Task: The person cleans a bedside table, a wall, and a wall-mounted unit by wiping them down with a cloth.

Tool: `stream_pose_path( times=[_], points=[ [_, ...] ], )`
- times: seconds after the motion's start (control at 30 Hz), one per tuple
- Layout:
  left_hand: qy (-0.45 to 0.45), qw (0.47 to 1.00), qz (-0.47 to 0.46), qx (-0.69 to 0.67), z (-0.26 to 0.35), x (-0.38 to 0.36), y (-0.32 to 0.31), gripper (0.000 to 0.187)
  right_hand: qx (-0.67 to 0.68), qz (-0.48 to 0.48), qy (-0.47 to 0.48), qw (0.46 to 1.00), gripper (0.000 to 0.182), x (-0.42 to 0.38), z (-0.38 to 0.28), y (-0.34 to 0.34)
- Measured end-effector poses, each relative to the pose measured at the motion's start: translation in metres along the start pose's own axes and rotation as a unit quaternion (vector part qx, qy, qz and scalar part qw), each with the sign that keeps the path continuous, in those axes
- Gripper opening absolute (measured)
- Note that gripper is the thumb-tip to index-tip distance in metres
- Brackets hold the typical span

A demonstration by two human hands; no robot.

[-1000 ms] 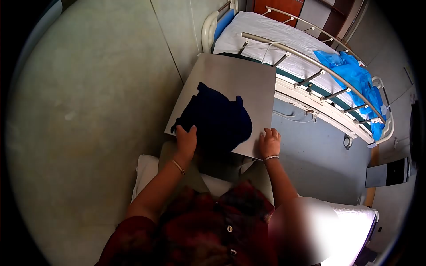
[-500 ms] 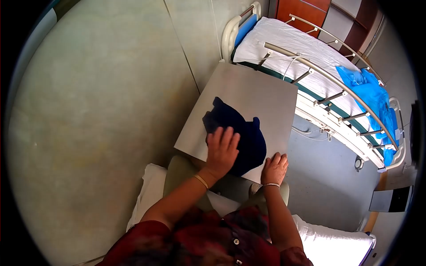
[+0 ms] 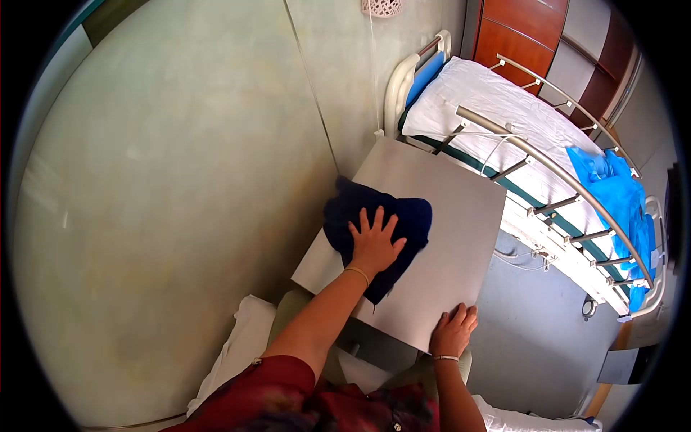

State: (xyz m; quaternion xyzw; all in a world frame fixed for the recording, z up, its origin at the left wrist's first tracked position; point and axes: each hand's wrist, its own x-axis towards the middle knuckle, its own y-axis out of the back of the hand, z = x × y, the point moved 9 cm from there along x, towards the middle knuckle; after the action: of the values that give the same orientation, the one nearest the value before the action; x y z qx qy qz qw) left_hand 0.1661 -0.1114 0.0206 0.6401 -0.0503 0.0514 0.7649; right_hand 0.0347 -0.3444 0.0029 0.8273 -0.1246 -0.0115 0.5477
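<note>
A dark blue cloth (image 3: 410,216) lies spread and rumpled on the grey tabletop (image 3: 461,209), its left part reaching over the table's left edge. My left hand (image 3: 376,245) rests flat on the cloth with its fingers spread, a thin bracelet at the wrist. At the table's near right corner, my right hand (image 3: 453,330) lies over the edge, palm down, its fingers slightly apart and nothing in them.
Behind and right of the table stands a bed (image 3: 489,93) with metal side rails (image 3: 568,173) and a blue plastic sheet (image 3: 612,187). A wall (image 3: 180,180) runs along the left. A pink basket (image 3: 381,7) hangs at the top.
My left hand has moved forward over the table, and its fingers have spread. The cloth has shifted away from the near edge and changed shape. The whole view has tilted slightly up.
</note>
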Motion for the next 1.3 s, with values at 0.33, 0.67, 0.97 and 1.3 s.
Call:
stream_pose_path(
  times=[0.33,0.67,0.97,1.3],
  points=[
    [0.063,0.997,0.025,0.031,-0.033,0.123,-0.018,0.059,-0.002,-0.022,0.014,1.000,0.051,0.002,-0.003,-0.003],
    [-0.100,0.993,0.008,-0.063,0.114,0.170,-0.041,0.057,-0.025,-0.034,0.018,0.999,0.052,0.003,-0.003,-0.006],
    [-0.292,0.941,-0.054,-0.162,0.198,0.065,-0.038,0.053,-0.019,-0.027,0.019,0.999,0.051,0.005,-0.004,-0.006],
    [-0.248,0.962,-0.014,-0.110,0.094,-0.068,0.013,0.050,-0.030,-0.003,0.005,1.000,0.045,0.002,0.000,-0.003]
  ],
)
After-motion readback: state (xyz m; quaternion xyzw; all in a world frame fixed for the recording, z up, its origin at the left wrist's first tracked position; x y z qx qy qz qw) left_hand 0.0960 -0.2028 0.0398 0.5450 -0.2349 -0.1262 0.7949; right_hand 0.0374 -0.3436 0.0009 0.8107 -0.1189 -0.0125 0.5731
